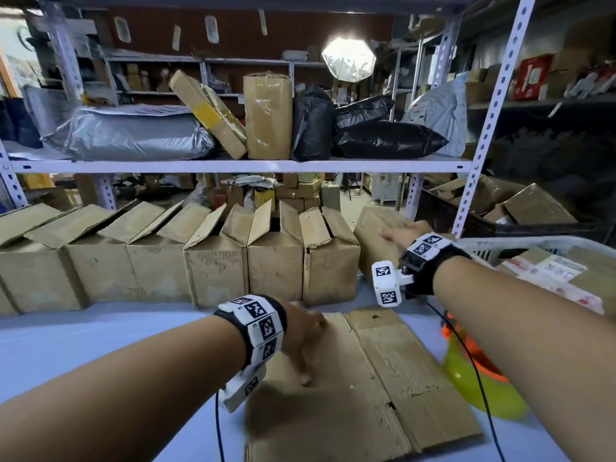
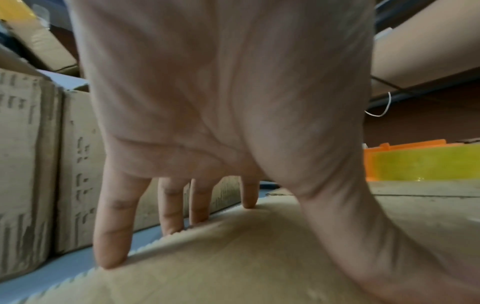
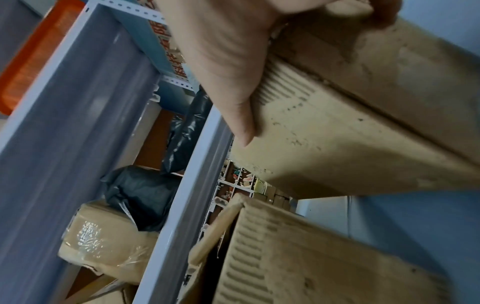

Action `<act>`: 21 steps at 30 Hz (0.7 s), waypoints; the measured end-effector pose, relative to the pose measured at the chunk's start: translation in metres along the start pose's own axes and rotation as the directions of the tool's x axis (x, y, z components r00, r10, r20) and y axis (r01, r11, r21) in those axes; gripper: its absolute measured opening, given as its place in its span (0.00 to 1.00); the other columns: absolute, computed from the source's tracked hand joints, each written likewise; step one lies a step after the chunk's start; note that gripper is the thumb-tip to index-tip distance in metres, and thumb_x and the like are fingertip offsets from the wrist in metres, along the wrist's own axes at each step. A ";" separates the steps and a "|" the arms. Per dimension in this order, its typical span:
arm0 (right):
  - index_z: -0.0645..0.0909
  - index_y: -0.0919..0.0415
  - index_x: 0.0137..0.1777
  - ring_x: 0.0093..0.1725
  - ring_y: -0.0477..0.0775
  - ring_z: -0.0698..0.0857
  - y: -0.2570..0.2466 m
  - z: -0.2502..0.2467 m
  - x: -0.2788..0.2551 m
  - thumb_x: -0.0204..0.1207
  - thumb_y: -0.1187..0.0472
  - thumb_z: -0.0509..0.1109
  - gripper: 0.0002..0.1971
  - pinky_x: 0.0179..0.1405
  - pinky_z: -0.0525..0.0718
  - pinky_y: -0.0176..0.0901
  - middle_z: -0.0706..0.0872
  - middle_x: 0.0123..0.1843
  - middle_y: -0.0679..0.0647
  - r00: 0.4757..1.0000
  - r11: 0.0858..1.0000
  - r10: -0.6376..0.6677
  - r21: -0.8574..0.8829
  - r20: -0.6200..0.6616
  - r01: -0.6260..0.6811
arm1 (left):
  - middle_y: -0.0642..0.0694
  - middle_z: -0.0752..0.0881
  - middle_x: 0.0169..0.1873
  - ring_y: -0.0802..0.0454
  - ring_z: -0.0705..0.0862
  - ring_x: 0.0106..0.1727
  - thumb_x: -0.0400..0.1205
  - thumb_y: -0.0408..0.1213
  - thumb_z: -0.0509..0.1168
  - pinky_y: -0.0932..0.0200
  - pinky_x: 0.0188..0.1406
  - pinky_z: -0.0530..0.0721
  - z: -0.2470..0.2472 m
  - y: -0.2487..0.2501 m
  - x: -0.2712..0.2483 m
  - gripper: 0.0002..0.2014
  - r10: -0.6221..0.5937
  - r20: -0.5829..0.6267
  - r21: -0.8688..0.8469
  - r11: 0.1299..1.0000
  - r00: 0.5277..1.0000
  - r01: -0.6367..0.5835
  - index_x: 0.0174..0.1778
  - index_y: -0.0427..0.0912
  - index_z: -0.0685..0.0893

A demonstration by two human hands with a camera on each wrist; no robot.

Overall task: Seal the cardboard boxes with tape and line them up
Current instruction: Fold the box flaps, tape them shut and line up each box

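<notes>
A flattened cardboard box lies on the blue table in front of me. My left hand presses on it with straight fingers, their tips at its far edge. A row of cardboard boxes with raised flaps stands along the back. At the row's right end a tilted box is held by my right hand, thumb on its face, fingers over its edge. An orange and yellow tape dispenser lies under my right forearm.
A white shelf board loaded with parcels and black bags runs just above the box row. Its perforated upright stands right behind the tilted box. A white basket with parcels sits at the right. Wrist cables trail over the table.
</notes>
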State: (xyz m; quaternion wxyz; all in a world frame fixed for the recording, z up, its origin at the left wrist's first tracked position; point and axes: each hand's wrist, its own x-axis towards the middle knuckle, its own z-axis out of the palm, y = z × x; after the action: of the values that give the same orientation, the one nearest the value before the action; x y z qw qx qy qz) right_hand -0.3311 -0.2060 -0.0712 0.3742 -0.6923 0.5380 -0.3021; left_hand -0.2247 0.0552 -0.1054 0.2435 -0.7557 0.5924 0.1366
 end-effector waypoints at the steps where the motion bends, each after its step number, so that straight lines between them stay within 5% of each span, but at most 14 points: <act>1: 0.66 0.62 0.81 0.70 0.68 0.80 -0.003 0.007 0.003 0.60 0.36 0.81 0.53 0.70 0.80 0.60 0.76 0.77 0.63 1.000 1.000 -0.008 -0.029 0.016 0.009 | 0.40 0.66 0.82 0.34 0.70 0.80 0.69 0.62 0.80 0.36 0.75 0.72 0.000 0.000 0.003 0.58 -0.007 0.003 0.003 1.000 1.000 0.007 0.88 0.54 0.53; 4: 0.68 0.59 0.81 0.70 0.64 0.79 -0.016 0.021 0.001 0.65 0.34 0.77 0.49 0.66 0.81 0.53 0.73 0.80 0.61 0.997 0.995 -0.014 -0.097 0.080 0.022 | 0.41 0.66 0.81 0.34 0.71 0.78 0.67 0.64 0.81 0.33 0.75 0.74 0.000 -0.003 0.009 0.58 -0.001 0.013 0.013 1.000 1.000 0.001 0.87 0.54 0.54; 6: 0.72 0.59 0.79 0.50 0.56 0.83 -0.023 0.026 -0.001 0.70 0.39 0.77 0.41 0.39 0.81 0.40 0.78 0.75 0.58 0.991 0.994 -0.037 -0.101 0.127 0.050 | 0.40 0.65 0.82 0.33 0.71 0.78 0.67 0.64 0.81 0.32 0.74 0.74 0.001 -0.005 0.012 0.59 -0.001 0.021 0.012 1.000 1.000 0.001 0.87 0.55 0.53; 8: 0.75 0.60 0.75 0.37 0.49 0.78 -0.023 0.025 -0.003 0.73 0.43 0.76 0.34 0.26 0.69 0.36 0.82 0.64 0.56 0.986 0.985 -0.056 -0.154 0.156 0.080 | 0.38 0.65 0.80 0.31 0.72 0.77 0.66 0.62 0.81 0.29 0.73 0.74 0.001 -0.006 0.012 0.59 -0.019 0.033 -0.032 0.999 0.999 0.020 0.87 0.56 0.52; 11: 0.80 0.57 0.69 0.40 0.47 0.81 -0.019 0.020 -0.004 0.76 0.45 0.74 0.25 0.34 0.78 0.40 0.82 0.59 0.52 0.977 0.978 -0.063 -0.181 0.204 0.101 | 0.38 0.65 0.80 0.31 0.72 0.77 0.67 0.61 0.81 0.29 0.73 0.74 0.001 -0.006 0.009 0.58 -0.020 0.041 -0.047 0.999 0.999 0.022 0.87 0.57 0.51; 13: 0.80 0.57 0.68 0.54 0.55 0.86 -0.016 0.016 -0.004 0.77 0.46 0.73 0.23 0.56 0.86 0.50 0.84 0.63 0.54 0.967 0.984 -0.078 -0.139 0.241 0.114 | 0.38 0.64 0.80 0.31 0.71 0.77 0.69 0.61 0.80 0.30 0.74 0.73 0.000 -0.005 0.006 0.57 -0.009 0.038 -0.041 0.999 0.999 0.011 0.87 0.56 0.52; 15: 0.79 0.59 0.71 0.61 0.61 0.86 -0.013 0.012 -0.005 0.75 0.46 0.74 0.27 0.67 0.83 0.58 0.85 0.65 0.57 0.961 0.994 -0.069 -0.064 0.267 0.089 | 0.40 0.61 0.82 0.32 0.68 0.79 0.72 0.61 0.78 0.32 0.75 0.72 -0.001 -0.004 0.002 0.55 0.030 0.035 0.001 1.000 0.999 -0.030 0.88 0.50 0.53; 18: 0.73 0.64 0.77 0.66 0.66 0.84 -0.008 0.005 -0.014 0.74 0.44 0.75 0.36 0.70 0.81 0.60 0.82 0.70 0.65 0.969 1.000 0.019 0.013 0.247 -0.023 | 0.41 0.60 0.84 0.31 0.66 0.79 0.75 0.63 0.74 0.33 0.73 0.71 0.000 -0.003 -0.003 0.54 0.071 -0.001 0.099 0.993 0.997 -0.071 0.89 0.45 0.52; 21: 0.68 0.62 0.81 0.74 0.66 0.76 -0.004 -0.001 -0.033 0.74 0.48 0.76 0.39 0.66 0.76 0.48 0.74 0.77 0.64 0.999 0.999 0.007 0.036 0.049 -0.008 | 0.38 0.66 0.79 0.32 0.68 0.77 0.70 0.63 0.78 0.33 0.73 0.73 0.001 -0.008 -0.005 0.56 0.032 -0.112 0.086 0.996 0.993 -0.022 0.88 0.54 0.53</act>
State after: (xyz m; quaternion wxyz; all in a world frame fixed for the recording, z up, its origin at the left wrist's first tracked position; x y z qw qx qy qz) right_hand -0.3375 -0.1740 -0.0674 0.4009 -0.6905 0.5257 -0.2936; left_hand -0.2186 0.0616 -0.1023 0.2394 -0.7433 0.6206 0.0715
